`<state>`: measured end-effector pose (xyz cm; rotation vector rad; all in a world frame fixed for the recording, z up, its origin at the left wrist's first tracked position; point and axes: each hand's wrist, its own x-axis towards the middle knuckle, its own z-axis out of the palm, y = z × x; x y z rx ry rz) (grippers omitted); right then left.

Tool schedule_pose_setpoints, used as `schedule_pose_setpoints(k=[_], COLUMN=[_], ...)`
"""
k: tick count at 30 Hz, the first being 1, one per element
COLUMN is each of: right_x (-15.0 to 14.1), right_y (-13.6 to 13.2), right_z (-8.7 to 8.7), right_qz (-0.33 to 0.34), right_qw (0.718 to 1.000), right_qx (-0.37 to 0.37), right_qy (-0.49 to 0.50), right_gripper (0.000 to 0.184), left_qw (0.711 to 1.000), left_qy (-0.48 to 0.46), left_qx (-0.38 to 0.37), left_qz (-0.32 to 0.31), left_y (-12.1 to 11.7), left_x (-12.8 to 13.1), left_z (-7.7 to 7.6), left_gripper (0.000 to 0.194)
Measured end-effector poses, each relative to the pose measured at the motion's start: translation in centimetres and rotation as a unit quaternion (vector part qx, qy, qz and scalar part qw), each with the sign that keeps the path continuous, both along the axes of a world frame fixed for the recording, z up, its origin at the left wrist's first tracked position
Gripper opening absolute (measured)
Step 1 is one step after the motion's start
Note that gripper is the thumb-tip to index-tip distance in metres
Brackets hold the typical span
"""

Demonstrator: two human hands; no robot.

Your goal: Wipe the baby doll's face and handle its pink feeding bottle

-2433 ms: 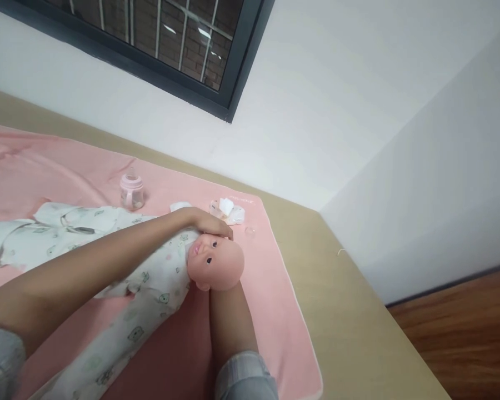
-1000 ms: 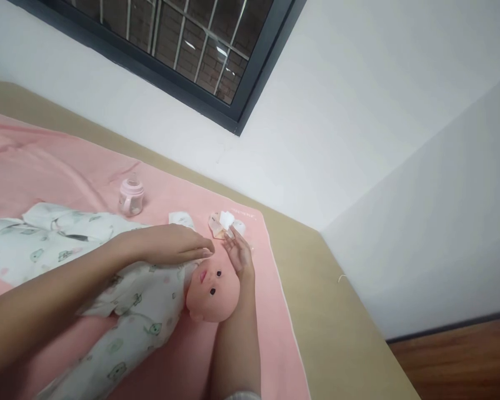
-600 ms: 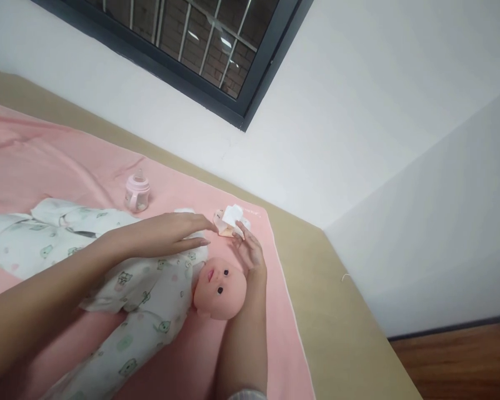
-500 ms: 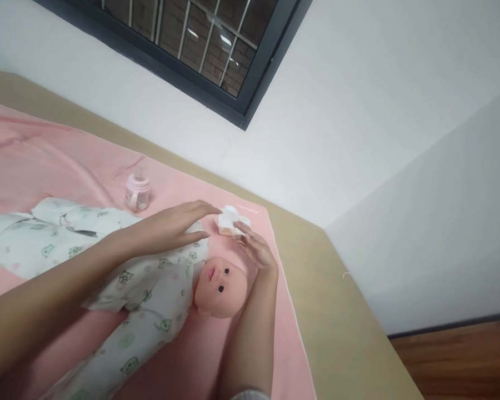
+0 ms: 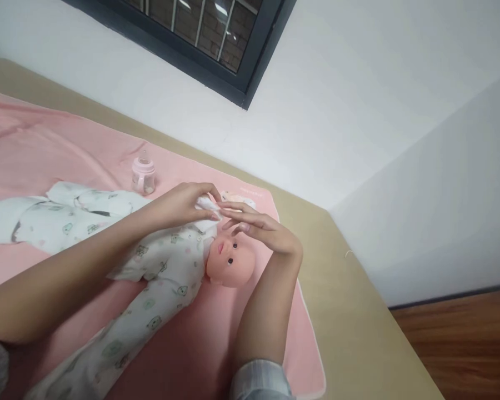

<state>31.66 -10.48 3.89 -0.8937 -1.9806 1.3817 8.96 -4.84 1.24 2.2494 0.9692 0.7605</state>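
Observation:
A baby doll (image 5: 231, 261) in a white printed romper (image 5: 166, 272) lies face up on a pink blanket (image 5: 66, 150). My left hand (image 5: 182, 203) hovers above the doll's chest with its fingers curled around a white wipe (image 5: 208, 206). My right hand (image 5: 256, 225) is over the doll's forehead, fingers stretched out flat. Its fingertips meet the wipe and my left fingertips. Both forearms cross the doll from the near side.
A small pink baby bottle (image 5: 144, 175) stands on the blanket behind my left arm. Another white printed garment (image 5: 29, 219) lies at the left. A wipe pack (image 5: 238, 195) peeks out behind my hands. The tan bed surface (image 5: 341, 311) ends at a wooden floor (image 5: 462, 344) on the right.
My right hand came out from under the doll's head, rose and moved over its forehead. My left hand left the doll's face, reached to the wipe pack and now grips a white wipe.

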Motion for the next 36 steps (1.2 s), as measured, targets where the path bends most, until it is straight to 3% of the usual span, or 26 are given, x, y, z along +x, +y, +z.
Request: schedule_pose_setpoints(k=[3, 6, 15, 18, 21, 25, 36], right_x=[0.9, 2.0, 3.0, 2.9, 2.7, 2.5, 2.3], right_y=[0.6, 1.6, 3.6, 3.7, 3.7, 3.5, 3.4], right_z=[-1.2, -3.5, -14.1, -16.6, -17.4, -17.0, -16.7], right_qz=[-0.054, -0.112, -0.253, -0.276, -0.287, -0.289, -0.304], right_qw=[0.996, 0.982, 0.904, 0.886, 0.883, 0.888, 0.896], right_qx=[-0.012, -0.031, -0.150, -0.181, -0.182, -0.184, -0.166], right_qy=[0.066, 0.146, 0.311, 0.326, 0.322, 0.308, 0.279], right_gripper=[0.042, 0.049, 0.040, 0.041, 0.043, 0.038, 0.037], left_qw=[0.999, 0.995, 0.987, 0.986, 0.984, 0.983, 0.983], left_qy=[0.032, 0.056, 0.111, 0.115, 0.110, 0.114, 0.147], left_qx=[0.010, 0.003, 0.002, -0.003, 0.002, 0.000, 0.025], left_qz=[-0.038, -0.077, -0.116, -0.124, -0.143, -0.141, -0.106], left_y=[-0.1, -0.2, -1.8, -1.8, -1.5, -1.5, -1.9], left_x=[-0.2, 0.0, 1.0, 1.2, 1.5, 1.8, 1.5], left_z=[0.0, -0.3, -0.7, -1.2, -2.1, -2.7, -2.1], left_gripper=[0.028, 0.025, 0.025, 0.023, 0.019, 0.015, 0.017])
